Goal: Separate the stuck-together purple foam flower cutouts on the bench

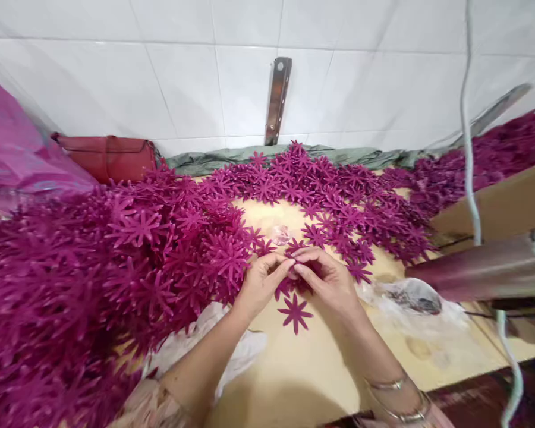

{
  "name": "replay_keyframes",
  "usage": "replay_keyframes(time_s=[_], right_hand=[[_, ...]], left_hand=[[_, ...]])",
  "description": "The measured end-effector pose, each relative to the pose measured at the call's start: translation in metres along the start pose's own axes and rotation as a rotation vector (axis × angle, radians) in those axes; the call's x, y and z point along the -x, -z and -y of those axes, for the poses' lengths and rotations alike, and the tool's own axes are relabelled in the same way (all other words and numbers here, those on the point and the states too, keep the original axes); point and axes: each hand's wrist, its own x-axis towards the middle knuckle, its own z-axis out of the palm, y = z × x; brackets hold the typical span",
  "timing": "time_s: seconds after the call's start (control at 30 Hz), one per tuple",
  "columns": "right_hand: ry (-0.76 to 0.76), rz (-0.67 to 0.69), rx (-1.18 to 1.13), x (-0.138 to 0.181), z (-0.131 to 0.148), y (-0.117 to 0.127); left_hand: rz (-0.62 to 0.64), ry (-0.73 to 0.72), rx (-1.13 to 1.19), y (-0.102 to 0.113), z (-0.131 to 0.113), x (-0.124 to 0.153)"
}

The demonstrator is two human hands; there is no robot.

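My left hand (263, 280) and my right hand (329, 279) meet at the middle of the table, thumbs and forefingers pinched together. Between the fingertips is a magenta flower-shaped piece, mostly hidden by the fingers. Just below the hands, a single magenta flower piece (295, 313) with narrow pointed petals lies flat on the table. More such pieces sit under and behind the fingers. Beyond the hands is a small clear plastic-looking item (280, 235), too blurred to name.
A large heap of magenta flower pieces (160, 238) covers the left, and another pile (339, 202) runs along the back. At right are a crumpled clear plastic bag (421, 303), a cylinder (477, 273) and a hanging white cord (467, 131). White cloth (245, 356) lies beside my left forearm.
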Motion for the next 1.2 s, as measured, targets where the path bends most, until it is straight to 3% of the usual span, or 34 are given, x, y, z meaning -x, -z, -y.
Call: replay_keyframes(time_s=[0.27, 0.5, 0.7, 0.9, 1.2], right_hand=[[0.011, -0.008, 0.017, -0.003, 0.016, 0.004], [0.017, -0.120, 0.070, -0.002, 0.013, 0.002], [-0.104, -0.074, -0.198, -0.004, 0.002, 0.004], [-0.132, -0.163, -0.273, -0.007, -0.001, 0.004], [-0.117, -0.041, -0.185, -0.003, 0.005, 0.002]], left_hand=[[0.030, -0.023, -0.082, -0.006, -0.009, 0.003], [-0.015, -0.039, -0.077, -0.004, -0.007, 0.001], [0.000, -0.073, -0.079, -0.001, -0.002, -0.001], [-0.034, -0.075, -0.066, -0.003, -0.003, 0.000], [-0.012, -0.032, 0.015, -0.005, 0.003, -0.001]])
